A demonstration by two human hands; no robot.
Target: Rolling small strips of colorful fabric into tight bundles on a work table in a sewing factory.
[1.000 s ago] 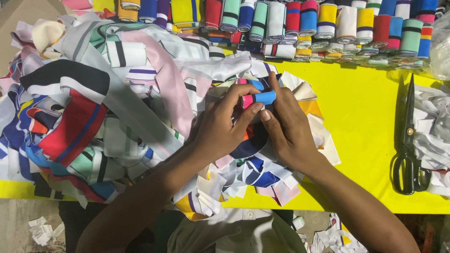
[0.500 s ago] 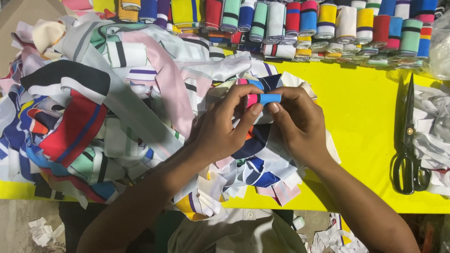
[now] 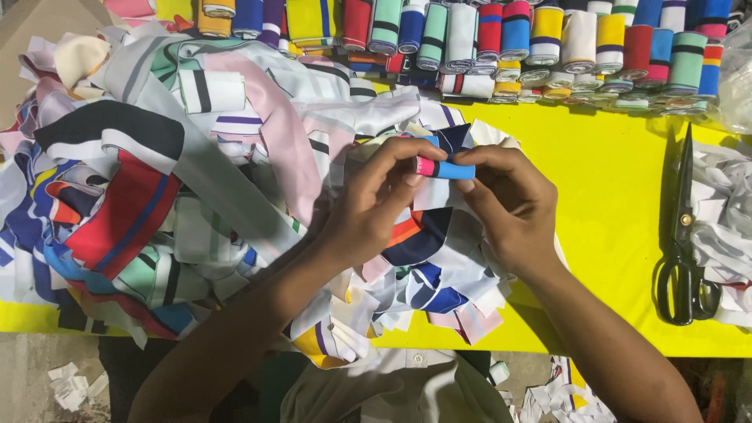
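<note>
Roll (image 3: 445, 168) of blue-and-pink fabric strip, pinched at both ends above the scrap heap (image 3: 196, 204). Head view: left hand (image 3: 376, 200) gripping the pink end with thumb and fingertips, right hand (image 3: 509, 204) pinching the blue end, apparently to keep the winding tight. Finished rolls (image 3: 501, 39) lined up at 12 o'clock on the yellow surface (image 3: 611, 196); scissors (image 3: 683, 235) lying at 3 o'clock, well apart.

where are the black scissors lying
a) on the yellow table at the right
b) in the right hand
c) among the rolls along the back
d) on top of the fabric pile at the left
a: the black scissors lie flat on the yellow table at the right, clear of both hands.
</note>
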